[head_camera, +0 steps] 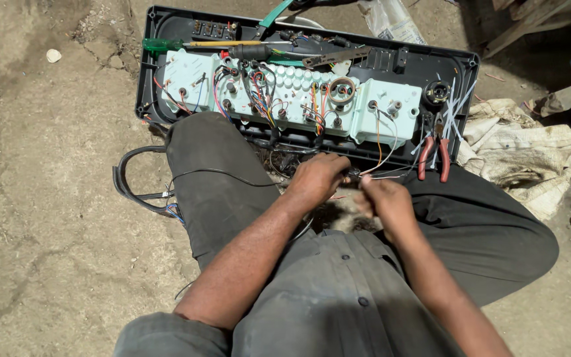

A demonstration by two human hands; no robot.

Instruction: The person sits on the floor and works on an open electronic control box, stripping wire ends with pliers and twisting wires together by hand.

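– What's hidden?
– Fingertips of left hand (317, 177) & right hand (383, 199), both pinched on thin wires (379, 173) over the lap, just below the black panel (166, 26). Right hand blurred.
– Count?
– 2 hands, 1 panel, 1 red-handled pliers (433, 153), 1 green screwdriver (186, 44). Wires too tangled to count.

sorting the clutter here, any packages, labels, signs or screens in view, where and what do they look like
Plastic bag: top edge, beyond the black panel; crumpled, clear and whitish, faint print too small to make out.
Sacks: right of the panel on the ground; crumpled, dirty cream cloth.
No signs or screens show; no label can be made out.
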